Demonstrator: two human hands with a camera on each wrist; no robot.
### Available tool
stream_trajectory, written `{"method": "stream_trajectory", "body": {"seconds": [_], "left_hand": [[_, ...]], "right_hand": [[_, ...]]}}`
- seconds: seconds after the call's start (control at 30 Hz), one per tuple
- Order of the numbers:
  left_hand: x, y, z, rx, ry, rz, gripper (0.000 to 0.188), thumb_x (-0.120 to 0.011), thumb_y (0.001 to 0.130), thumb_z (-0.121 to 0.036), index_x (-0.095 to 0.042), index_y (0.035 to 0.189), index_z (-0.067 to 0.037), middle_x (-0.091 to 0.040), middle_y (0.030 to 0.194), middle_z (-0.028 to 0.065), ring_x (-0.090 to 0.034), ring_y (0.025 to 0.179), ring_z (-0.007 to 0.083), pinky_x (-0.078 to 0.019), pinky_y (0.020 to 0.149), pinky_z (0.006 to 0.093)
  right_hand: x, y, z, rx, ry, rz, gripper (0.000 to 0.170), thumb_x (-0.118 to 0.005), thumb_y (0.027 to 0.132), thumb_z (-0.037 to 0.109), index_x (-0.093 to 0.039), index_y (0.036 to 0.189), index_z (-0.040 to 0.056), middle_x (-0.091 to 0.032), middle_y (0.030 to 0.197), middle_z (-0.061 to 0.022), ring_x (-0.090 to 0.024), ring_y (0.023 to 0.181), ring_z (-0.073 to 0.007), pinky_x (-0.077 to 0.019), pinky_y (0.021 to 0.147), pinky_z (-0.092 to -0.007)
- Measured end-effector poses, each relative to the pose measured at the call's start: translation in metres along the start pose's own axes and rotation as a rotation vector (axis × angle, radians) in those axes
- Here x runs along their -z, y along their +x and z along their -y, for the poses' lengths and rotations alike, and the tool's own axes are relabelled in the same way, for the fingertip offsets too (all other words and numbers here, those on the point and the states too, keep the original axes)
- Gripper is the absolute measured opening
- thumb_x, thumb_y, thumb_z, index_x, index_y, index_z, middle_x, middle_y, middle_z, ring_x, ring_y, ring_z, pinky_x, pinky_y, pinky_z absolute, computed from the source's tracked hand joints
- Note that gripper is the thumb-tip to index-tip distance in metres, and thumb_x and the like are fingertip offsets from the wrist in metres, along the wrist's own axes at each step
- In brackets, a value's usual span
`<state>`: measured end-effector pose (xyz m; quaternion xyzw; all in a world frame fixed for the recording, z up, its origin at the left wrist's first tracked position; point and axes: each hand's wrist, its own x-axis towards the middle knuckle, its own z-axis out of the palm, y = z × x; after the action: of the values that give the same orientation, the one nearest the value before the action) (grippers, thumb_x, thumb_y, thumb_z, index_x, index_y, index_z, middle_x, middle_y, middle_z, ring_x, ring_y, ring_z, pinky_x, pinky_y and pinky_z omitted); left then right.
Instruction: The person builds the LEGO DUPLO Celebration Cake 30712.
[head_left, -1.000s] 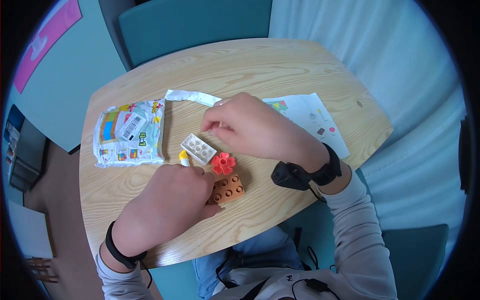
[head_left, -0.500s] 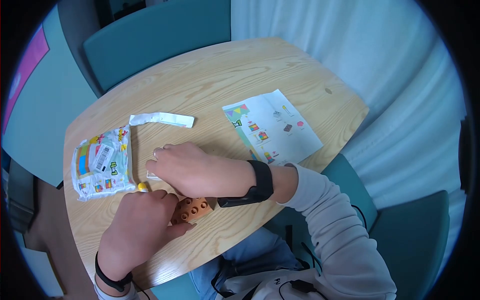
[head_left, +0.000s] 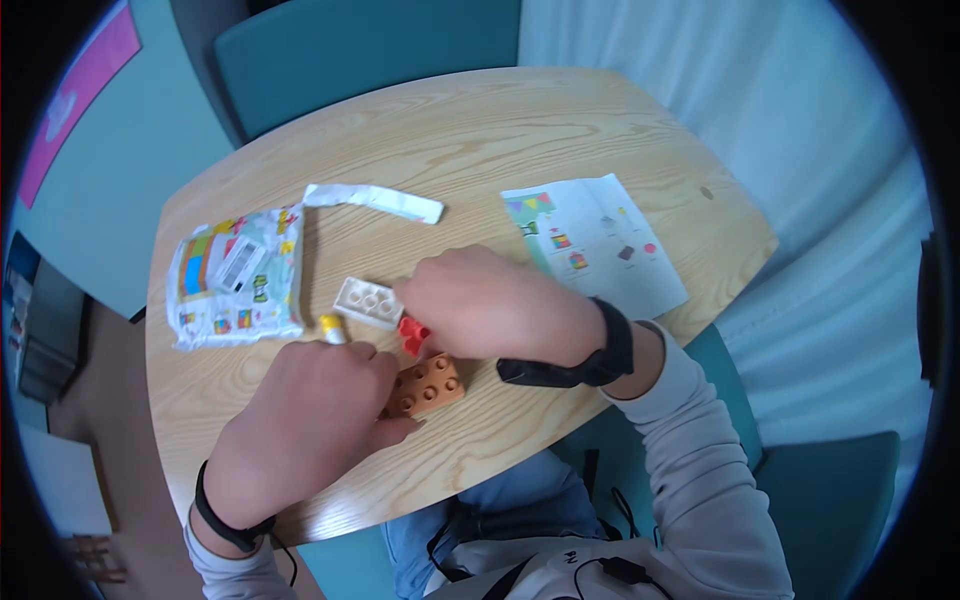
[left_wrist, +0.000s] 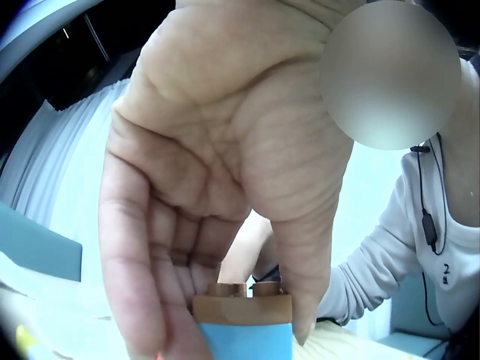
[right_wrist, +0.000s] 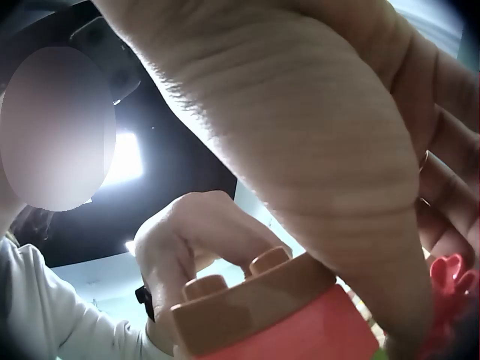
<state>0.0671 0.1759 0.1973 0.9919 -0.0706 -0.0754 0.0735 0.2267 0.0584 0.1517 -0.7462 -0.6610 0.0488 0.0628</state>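
My left hand [head_left: 300,415] grips a stack of toy bricks by its sides, thumb on the near side and fingers on the far side. On top is a brown studded brick [head_left: 432,390]; below it a blue layer [left_wrist: 247,343] shows in the left wrist view and a red layer [right_wrist: 292,330] in the right. Just beyond the stack, my right hand [head_left: 490,305] pinches a red flower piece [head_left: 411,338] between thumb and fingers, which partly hide it. Beside those fingers a white brick [head_left: 352,301] lies with its hollow underside up.
A yellow-topped white candle piece [head_left: 332,328] lies by the left hand's knuckles. Farther left is a printed plastic bag [head_left: 210,310], with a torn white strip [head_left: 375,199] beyond it. The instruction sheet [head_left: 600,250] lies to the right on the wooden table [head_left: 460,130].
My right hand has swung from above the table down over the white brick and onto the red flower. The left hand has kept its grip on the stack. The head view has shifted.
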Motion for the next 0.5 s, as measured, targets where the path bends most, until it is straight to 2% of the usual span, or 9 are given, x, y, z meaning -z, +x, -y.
{"method": "stream_trajectory", "body": {"seconds": [0.03,0.07,0.13,0.2,0.27,0.3,0.37,0.5], "left_hand": [[0.0,0.0,0.0,0.01,-0.002,0.007,0.033,-0.077,0.075,-0.032,-0.064,0.081,-0.003,-0.063,0.072,0.0123,-0.063,0.069,0.0318,-0.049,0.064,0.0399],[-0.001,0.0,0.0,0.017,-0.004,0.011,0.033,-0.079,0.073,-0.032,-0.065,0.082,-0.003,-0.062,0.073,0.0125,-0.062,0.069,0.0322,-0.0481,0.064,0.0406],[-0.004,0.0,0.002,0.012,-0.01,-0.001,0.034,-0.079,0.073,-0.032,-0.065,0.083,-0.002,-0.062,0.074,0.0128,-0.062,0.07,0.0324,-0.0481,0.065,0.0409],[-0.003,0.0,0.002,-0.003,-0.015,-0.011,0.035,-0.079,0.073,-0.033,-0.065,0.083,-0.002,-0.062,0.075,0.0131,-0.062,0.071,0.0326,-0.0482,0.066,0.0412],[-0.001,0.001,0.004,0.014,-0.039,0.026,0.036,-0.078,0.073,-0.034,-0.065,0.084,-0.002,-0.062,0.077,0.0129,-0.063,0.074,0.0323,-0.0488,0.067,0.0407],[-0.001,0.002,0.005,0.022,-0.042,0.025,0.036,-0.078,0.073,-0.034,-0.065,0.084,-0.002,-0.062,0.077,0.0129,-0.063,0.074,0.0323,-0.0488,0.067,0.0407],[0.0,0.002,0.007,0.02,-0.076,0.042,0.044,-0.079,0.073,-0.04,-0.067,0.089,-0.001,-0.063,0.079,0.0129,-0.063,0.076,0.0321,-0.0489,0.067,0.0396],[0.007,-0.002,0.009,0.039,-0.023,0.047,0.055,-0.079,0.071,-0.048,-0.067,0.096,-0.001,-0.065,0.083,0.0132,-0.065,0.077,0.0323,-0.0494,0.068,0.0386]], "right_hand": [[0.01,0.001,0.002,-0.018,0.033,0.087,0.025,-0.072,0.078,0.017,-0.063,0.093,-0.0018,-0.065,0.082,-0.0207,-0.065,0.084,-0.0393,-0.0513,0.073,-0.0455],[0.01,0.003,0.002,0.0,0.036,0.088,0.025,-0.072,0.078,0.017,-0.063,0.093,-0.0018,-0.065,0.082,-0.0207,-0.065,0.084,-0.0393,-0.0513,0.073,-0.0455],[0.01,0.006,0.0,-0.084,0.049,0.115,0.025,-0.07,0.078,0.015,-0.063,0.094,-0.0017,-0.065,0.082,-0.0205,-0.065,0.084,-0.0398,-0.0511,0.073,-0.0457],[0.008,0.007,-0.006,-0.068,0.046,0.089,0.025,-0.071,0.076,0.017,-0.061,0.091,-0.0013,-0.064,0.079,-0.0192,-0.064,0.079,-0.0399,-0.0509,0.07,-0.0453],[0.009,0.003,-0.013,-0.021,0.083,-0.096,0.027,-0.073,0.076,0.02,-0.058,0.085,-0.0003,-0.062,0.073,-0.0179,-0.062,0.071,-0.0384,-0.0483,0.064,-0.0445],[0.014,0.0,-0.015,-0.013,0.084,-0.093,0.027,-0.073,0.076,0.02,-0.058,0.085,-0.0003,-0.062,0.073,-0.0179,-0.062,0.071,-0.0384,-0.0483,0.064,-0.0445],[0.031,-0.006,-0.013,-0.033,0.143,-0.192,0.031,-0.074,0.076,0.025,-0.055,0.08,0.0014,-0.058,0.067,-0.0144,-0.058,0.063,-0.0334,-0.0438,0.057,-0.0416],[0.056,-0.022,-0.002,0.0,0.203,-0.183,0.033,-0.076,0.076,0.028,-0.054,0.079,0.003,-0.056,0.064,-0.0111,-0.057,0.059,-0.0287,-0.0404,0.053,-0.0391]]}}
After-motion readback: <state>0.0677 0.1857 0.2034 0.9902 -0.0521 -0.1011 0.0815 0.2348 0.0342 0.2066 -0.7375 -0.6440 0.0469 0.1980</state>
